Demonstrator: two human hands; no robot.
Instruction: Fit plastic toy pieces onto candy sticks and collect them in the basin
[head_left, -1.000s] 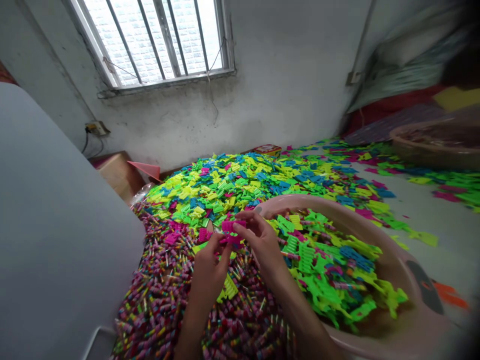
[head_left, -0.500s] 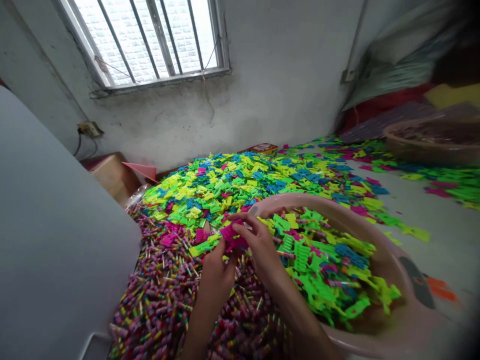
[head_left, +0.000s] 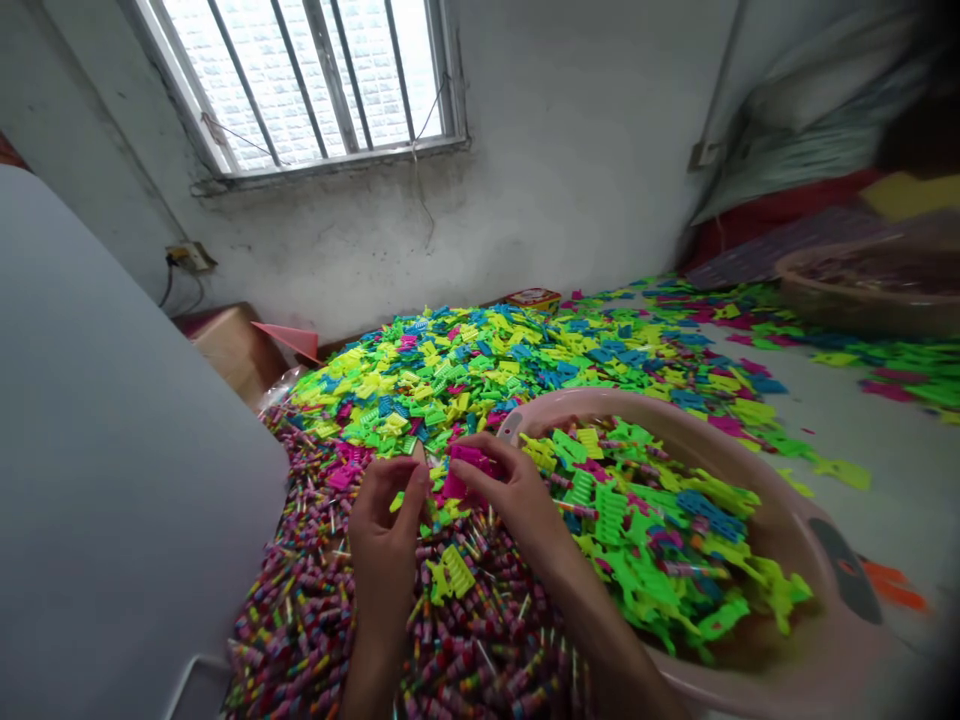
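Observation:
My right hand (head_left: 517, 495) pinches a magenta slatted plastic piece (head_left: 459, 472) between thumb and fingers, left of the pink tub's rim. To its left my left hand (head_left: 384, 510) has curled fingers, thumb tip and forefinger tip close together; anything between them is too small to make out. Below both hands spreads a heap of small striped tubes (head_left: 315, 590), some with white sticks. A yellow plastic piece (head_left: 452, 575) lies on that heap between my forearms. Beyond my fingers rises a pile of green, yellow, blue and magenta plastic pieces (head_left: 465, 350).
The pink tub (head_left: 780, 480) at right holds plastic pieces mixed with striped tubes. A grey-white panel (head_left: 127, 450) blocks the left side. Another tub (head_left: 862, 300) stands far right, with loose pieces on the floor around it. A cardboard box (head_left: 232, 345) sits by the wall.
My left hand has moved left, away from the magenta piece that both hands were touching. The right hand keeps that piece. The yellow piece between my forearms now shows fully.

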